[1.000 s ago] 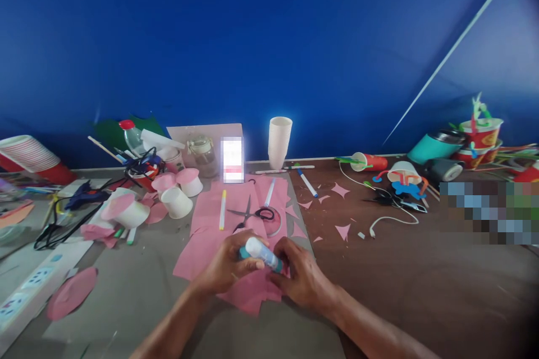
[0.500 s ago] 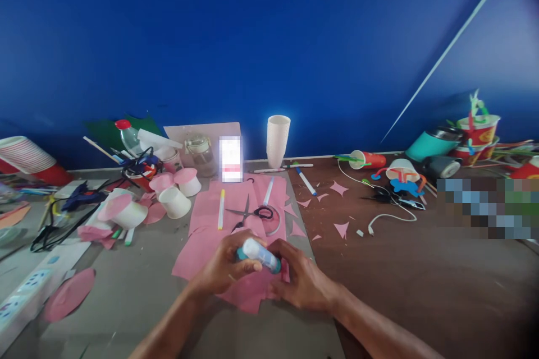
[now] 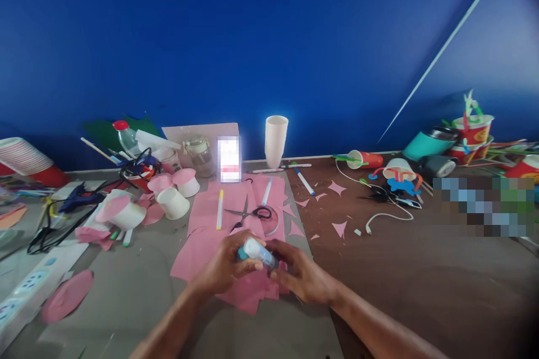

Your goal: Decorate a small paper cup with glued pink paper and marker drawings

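Observation:
A white and blue glue stick [image 3: 260, 253] is held between my two hands over a layer of pink paper [image 3: 202, 249]. My left hand [image 3: 229, 261] closes on its near-white end, and a teal piece that looks like a cap shows under those fingers. My right hand [image 3: 301, 272] has its fingers and thumb round the other end, which they partly hide. Just beyond my hands lie black-handled scissors [image 3: 246, 212] with blades apart. A yellow-capped marker [image 3: 219, 209] and a pale marker [image 3: 266, 192] rest on the paper nearby.
A stack of white cups [image 3: 276, 140] stands by the blue wall, near a lit phone [image 3: 229, 158] and a glass jar [image 3: 197, 154]. Paper-topped cups [image 3: 173, 203] sit at left beside a power strip [image 3: 33, 286]. Pink scraps [image 3: 339, 229] and a white cable [image 3: 387, 215] lie at right.
My right thumb and fingers have closed in on the glue stick's lower end. My left hand keeps its hold, and the view has shifted slightly.

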A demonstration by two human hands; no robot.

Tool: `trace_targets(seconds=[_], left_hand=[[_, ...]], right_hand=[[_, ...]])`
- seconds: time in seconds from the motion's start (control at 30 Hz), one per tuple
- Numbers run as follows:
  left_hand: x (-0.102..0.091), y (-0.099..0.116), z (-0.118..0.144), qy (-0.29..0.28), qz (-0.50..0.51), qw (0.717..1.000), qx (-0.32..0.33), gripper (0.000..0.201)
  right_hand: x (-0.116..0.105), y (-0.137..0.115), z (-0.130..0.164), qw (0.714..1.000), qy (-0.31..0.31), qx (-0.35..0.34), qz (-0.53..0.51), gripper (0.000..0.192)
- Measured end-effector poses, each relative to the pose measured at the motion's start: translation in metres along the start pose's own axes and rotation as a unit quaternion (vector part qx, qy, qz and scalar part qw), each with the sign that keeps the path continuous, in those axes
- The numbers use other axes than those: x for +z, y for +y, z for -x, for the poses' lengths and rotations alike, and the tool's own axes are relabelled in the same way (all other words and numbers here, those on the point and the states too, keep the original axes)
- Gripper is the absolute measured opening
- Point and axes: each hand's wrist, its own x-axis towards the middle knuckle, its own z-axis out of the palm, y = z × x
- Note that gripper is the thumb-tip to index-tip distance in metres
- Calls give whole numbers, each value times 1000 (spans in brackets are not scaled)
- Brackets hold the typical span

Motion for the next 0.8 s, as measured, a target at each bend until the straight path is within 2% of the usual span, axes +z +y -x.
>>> trace_targets(seconds=[0.1, 0.17, 0.23, 0.3, 0.37, 0.43, 0.57, 0.8], left_hand=[[-2, -4, 2, 2, 48, 999, -1, 43], [-5, -5, 3, 26, 140, 990, 18, 50], [-8, -4, 2, 68, 266, 961, 29, 50], [-12, -1, -1, 115, 376, 919, 10, 42], [-13, 3, -5, 145, 439, 887, -20, 40], [-13, 6, -7, 156, 467, 870, -33, 39], [-10, 3, -7, 136, 482, 865, -30, 31], [-4, 0, -3, 60, 453, 888, -47, 27]], right_hand=[[-2, -1, -1, 997, 8, 51, -64, 41], [-2, 0, -1, 991, 28, 56, -117, 47], [-3, 2, -1, 987, 41, 51, -149, 50], [-2, 2, -2, 986, 47, 54, -152, 51], [2, 3, -2, 986, 42, 66, -146, 55], [7, 3, -2, 986, 29, 80, -143, 60], [13, 4, -3, 983, 18, 102, -149, 68], [12, 5, -3, 987, 35, 96, -122, 62]])
